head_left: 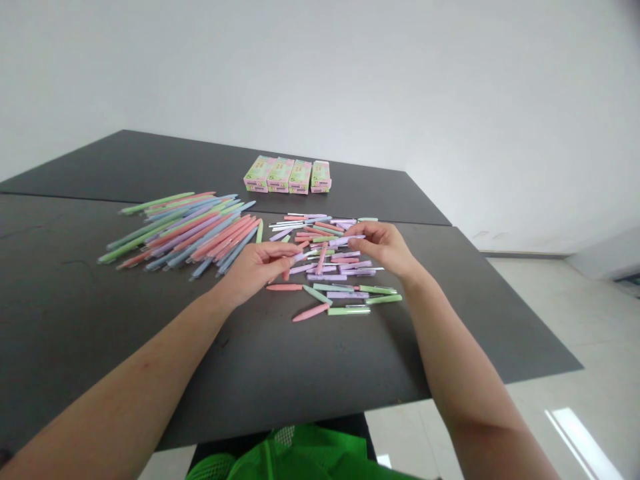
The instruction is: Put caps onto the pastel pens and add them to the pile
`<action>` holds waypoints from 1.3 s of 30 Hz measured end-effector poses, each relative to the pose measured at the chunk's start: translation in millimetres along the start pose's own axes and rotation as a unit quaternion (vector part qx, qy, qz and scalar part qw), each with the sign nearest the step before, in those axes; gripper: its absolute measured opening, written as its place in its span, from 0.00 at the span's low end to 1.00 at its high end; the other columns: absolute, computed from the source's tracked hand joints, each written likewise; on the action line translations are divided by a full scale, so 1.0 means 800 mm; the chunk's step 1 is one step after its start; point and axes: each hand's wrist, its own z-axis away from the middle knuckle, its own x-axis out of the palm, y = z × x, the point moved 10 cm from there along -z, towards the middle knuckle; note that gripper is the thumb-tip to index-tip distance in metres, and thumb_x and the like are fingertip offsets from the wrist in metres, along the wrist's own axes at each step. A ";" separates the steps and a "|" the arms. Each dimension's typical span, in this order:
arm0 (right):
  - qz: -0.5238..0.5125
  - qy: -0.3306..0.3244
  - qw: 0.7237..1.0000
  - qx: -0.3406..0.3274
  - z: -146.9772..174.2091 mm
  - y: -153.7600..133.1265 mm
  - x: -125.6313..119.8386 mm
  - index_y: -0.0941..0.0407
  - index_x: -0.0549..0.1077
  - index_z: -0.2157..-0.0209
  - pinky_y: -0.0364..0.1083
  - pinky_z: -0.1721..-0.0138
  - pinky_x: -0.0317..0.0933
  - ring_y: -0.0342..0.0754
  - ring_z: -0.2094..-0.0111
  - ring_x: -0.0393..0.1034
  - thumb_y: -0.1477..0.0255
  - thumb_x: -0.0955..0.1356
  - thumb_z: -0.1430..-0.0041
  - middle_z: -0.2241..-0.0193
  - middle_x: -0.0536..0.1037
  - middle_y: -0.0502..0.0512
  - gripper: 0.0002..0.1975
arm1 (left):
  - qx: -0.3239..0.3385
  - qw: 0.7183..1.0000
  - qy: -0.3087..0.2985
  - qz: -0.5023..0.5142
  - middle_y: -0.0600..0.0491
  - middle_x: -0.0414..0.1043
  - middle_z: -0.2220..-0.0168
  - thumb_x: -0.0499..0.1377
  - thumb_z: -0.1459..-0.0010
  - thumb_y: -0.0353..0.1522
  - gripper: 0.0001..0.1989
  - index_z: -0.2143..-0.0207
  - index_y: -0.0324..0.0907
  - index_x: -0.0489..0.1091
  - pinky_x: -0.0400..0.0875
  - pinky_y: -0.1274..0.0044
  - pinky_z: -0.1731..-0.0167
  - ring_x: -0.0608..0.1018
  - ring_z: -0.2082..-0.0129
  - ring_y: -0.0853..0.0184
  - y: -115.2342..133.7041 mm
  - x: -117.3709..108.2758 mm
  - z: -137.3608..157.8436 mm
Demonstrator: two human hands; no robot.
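Note:
My left hand [260,270] is closed in a pinch on a short lilac pen part [299,257], its pale tip pointing right. Opposite it, my right hand [384,245] pinches a lilac pen barrel [341,241] that points toward the left hand. Both hands hover just over a scattered heap of pen parts in lilac, pink and green, among them a lilac piece [327,277]. Nearer to me lie a pink pointed piece [311,312] and a green cap with a clip [349,311]. The left fingers partly cover some pieces beneath them.
To the left is a big pile of pastel pens [185,230] in green, pink, lilac and blue. Several small pink and green boxes [279,175] stand in a row farther back on the dark table [320,373]. A white wall rises behind.

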 end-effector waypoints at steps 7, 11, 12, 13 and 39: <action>0.012 -0.021 1.000 0.002 0.002 0.000 0.010 0.58 0.77 0.66 0.42 0.75 0.57 0.39 0.77 0.62 0.67 0.71 0.47 0.71 0.75 0.51 0.10 | -0.005 1.000 -0.008 -0.007 0.56 0.71 0.80 0.61 0.45 0.34 0.16 0.55 0.38 0.76 0.60 0.82 0.81 0.67 0.82 0.75 0.000 0.002 0.001; 0.018 -0.031 0.999 0.002 0.001 0.002 0.017 0.59 0.78 0.65 0.42 0.74 0.58 0.41 0.75 0.65 0.67 0.71 0.47 0.71 0.76 0.53 0.10 | -0.010 1.000 -0.005 -0.008 0.55 0.71 0.80 0.62 0.46 0.33 0.15 0.56 0.38 0.77 0.63 0.82 0.80 0.68 0.82 0.75 0.004 0.003 0.002; 0.015 -0.036 0.999 0.002 0.001 0.002 0.020 0.59 0.78 0.65 0.42 0.73 0.58 0.41 0.74 0.66 0.68 0.71 0.47 0.70 0.76 0.53 0.10 | -0.013 1.000 -0.005 -0.007 0.55 0.72 0.80 0.62 0.47 0.33 0.15 0.57 0.38 0.77 0.64 0.82 0.79 0.69 0.81 0.75 0.005 0.004 0.003; 0.011 -0.045 0.999 0.001 0.001 0.002 0.025 0.59 0.78 0.64 0.42 0.73 0.58 0.42 0.73 0.66 0.68 0.71 0.47 0.69 0.77 0.54 0.10 | -0.016 1.000 -0.007 -0.005 0.55 0.72 0.79 0.62 0.47 0.33 0.15 0.57 0.38 0.77 0.65 0.82 0.79 0.69 0.81 0.75 0.006 0.005 0.003; -0.039 -0.087 0.995 0.009 0.004 0.015 0.061 0.60 0.78 0.62 0.41 0.79 0.55 0.39 0.79 0.62 0.63 0.71 0.46 0.70 0.80 0.56 0.15 | -0.088 0.988 -0.043 0.117 0.59 0.68 0.76 0.68 0.53 0.38 0.19 0.58 0.41 0.77 0.80 0.66 0.60 0.69 0.77 0.75 -0.010 0.025 0.010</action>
